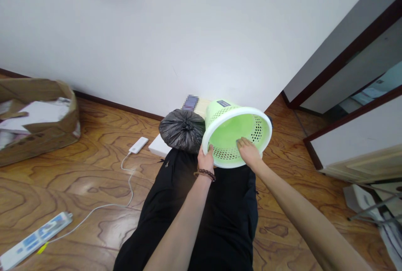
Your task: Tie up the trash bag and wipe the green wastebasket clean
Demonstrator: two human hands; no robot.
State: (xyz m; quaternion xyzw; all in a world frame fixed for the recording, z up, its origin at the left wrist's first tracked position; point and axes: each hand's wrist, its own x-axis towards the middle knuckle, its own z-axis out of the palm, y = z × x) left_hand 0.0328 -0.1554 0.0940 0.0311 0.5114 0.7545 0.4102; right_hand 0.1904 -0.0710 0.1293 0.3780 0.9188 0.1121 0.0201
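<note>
A light green plastic waste basket (216, 112) with a white rim and rows of holes is tilted over my lap, its mouth facing me. My left hand (205, 160), with a beaded bracelet at the wrist, grips the rim at its lower left. Reaching inside the mouth, my right hand (248, 151) has its fingers curled together, with a small greyish spot at the fingertips that I cannot make out. Against the basket's left side rests a gathered black plastic bag (182, 130), just beyond my knees.
A white box (159, 147) lies partly under the black bag. On the left are an open cardboard box (47, 141) of papers, a white charger (138, 145) with a cable, and a power strip (36, 239). A white wall (176, 32) stands ahead, a doorway at right.
</note>
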